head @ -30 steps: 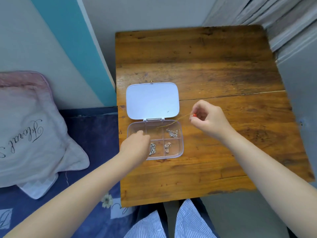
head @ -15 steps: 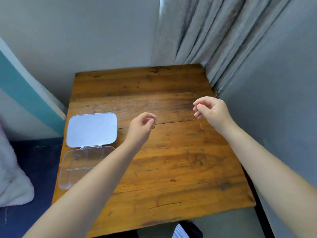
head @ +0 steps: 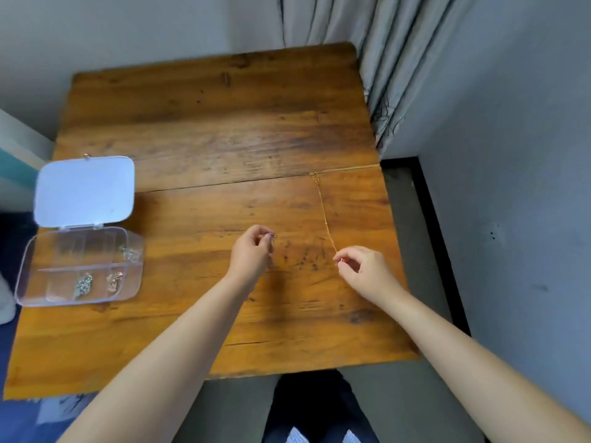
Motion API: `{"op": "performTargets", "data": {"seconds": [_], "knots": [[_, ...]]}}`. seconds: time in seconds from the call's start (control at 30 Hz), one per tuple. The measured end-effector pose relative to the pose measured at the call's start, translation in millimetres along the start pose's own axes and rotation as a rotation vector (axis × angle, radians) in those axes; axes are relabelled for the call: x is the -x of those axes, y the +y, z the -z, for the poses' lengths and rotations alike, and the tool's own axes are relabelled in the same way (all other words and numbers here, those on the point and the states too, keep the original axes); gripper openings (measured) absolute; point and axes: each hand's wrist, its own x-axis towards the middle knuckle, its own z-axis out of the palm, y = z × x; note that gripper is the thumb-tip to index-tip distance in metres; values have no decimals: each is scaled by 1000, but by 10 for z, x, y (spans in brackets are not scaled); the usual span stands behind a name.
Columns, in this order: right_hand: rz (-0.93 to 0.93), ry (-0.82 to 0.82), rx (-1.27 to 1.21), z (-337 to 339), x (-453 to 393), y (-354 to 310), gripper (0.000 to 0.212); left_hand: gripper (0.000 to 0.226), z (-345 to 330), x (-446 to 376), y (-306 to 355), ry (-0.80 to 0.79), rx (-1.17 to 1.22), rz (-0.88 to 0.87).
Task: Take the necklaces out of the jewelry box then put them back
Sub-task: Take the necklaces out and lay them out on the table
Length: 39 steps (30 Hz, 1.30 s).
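A clear plastic jewelry box [head: 35,276] lies open at the table's left edge, its white lid [head: 84,190] folded back. Three bunched necklaces lie in its compartments: a silver necklace [head: 83,282], a rose-gold necklace [head: 114,280] and a third necklace [head: 130,253] behind them. A thin gold necklace [head: 323,212] is stretched straight across the right of the table. My right hand [head: 364,270] pinches its near end, where a small red bead shows. My left hand [head: 252,251] is at mid-table, fingers pinched on a small silvery thing that I cannot identify.
The wooden table [head: 208,129] stands in a corner, with a grey wall behind and grey curtains [head: 367,59] at its far right corner. A dark floor gap runs along its right side. Blue bedding [head: 9,238] lies to the left. My legs are under the near edge.
The view shifted from the box to mid-table. The gold necklace came out of the box and now lies stretched on the right of the table; both hands have dropped toward the near edge.
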Motion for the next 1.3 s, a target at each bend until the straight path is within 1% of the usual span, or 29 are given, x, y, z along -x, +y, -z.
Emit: {"op": "performTargets", "data": {"seconds": [0.07, 0.13, 0.2, 0.23, 0.27, 0.3, 0.37, 0.4, 0.43, 0.47, 0.53, 0.57, 0.6, 0.63, 0.7, 0.77, 0.83, 0.87, 0.93, 0.97, 1.03, 1.13, 1.23, 1.3], "knots": [[30, -5, 28, -136, 137, 178, 18, 24, -94, 24, -129, -13, 35, 78], [58, -7, 55, -227, 265, 299, 18, 25, -174, 45, -161, -33, 105, 127], [82, -9, 82, -292, 380, 381, 17, 29, -238, 68, -142, -60, 95, 126], [90, -4, 93, -315, 426, 407, 15, 29, -265, 89, -119, -76, 31, 94], [95, 7, 102, -330, 459, 424, 13, 25, -285, 116, -96, -88, -78, 33], [96, 23, 110, -341, 478, 436, 11, 20, -296, 142, -78, -88, -237, -55], [82, 62, 124, -354, 485, 449, 7, 16, -276, 205, -56, -19, -643, -268], [69, 76, 126, -359, 481, 453, 6, 17, -256, 243, -56, 29, -809, -349], [56, 85, 125, -366, 475, 454, 6, 18, -228, 282, -53, 65, -911, -401], [45, 90, 121, -373, 469, 453, 6, 19, -191, 326, -44, 86, -959, -431], [27, 95, 117, -384, 466, 447, 8, 20, -107, 409, -21, 99, -951, -479], [19, 93, 114, -381, 464, 442, 9, 19, -68, 449, 5, 79, -911, -503], [10, 87, 113, -372, 465, 434, 10, 18, -33, 494, 47, 37, -853, -508], [-2, 74, 111, -358, 461, 424, 10, 17, -5, 534, 104, -31, -789, -475], [-25, 32, 108, -322, 447, 399, 11, 22, 49, 581, 221, -216, -665, -327], [-47, -9, 99, -293, 425, 375, 11, 34, 109, 607, 333, -367, -550, -179], [-67, -36, 100, -271, 401, 356, 11, 39, 156, 602, 414, -449, -407, -76], [-74, -47, 106, -263, 394, 348, 11, 39, 171, 581, 443, -461, -339, -37], [-79, -54, 119, -257, 387, 336, 12, 38, 168, 467, 491, -411, -277, -7], [-80, -51, 123, -256, 386, 332, 12, 37, 147, 377, 512, -362, -295, -15], [-81, -33, 121, -260, 389, 334, 13, 32, 70, 163, 543, -275, -410, -64], [-65, -5, 119, -289, 399, 368, 18, 23, -67, -232, 548, -203, -660, -174], [-61, 26, 115, -326, 396, 395, 25, 27, -145, -601, 458, -160, -813, -230], [-65, 54, 125, -343, 387, 405, 27, 36, -199, -688, 351, -94, -918, -290]]}}
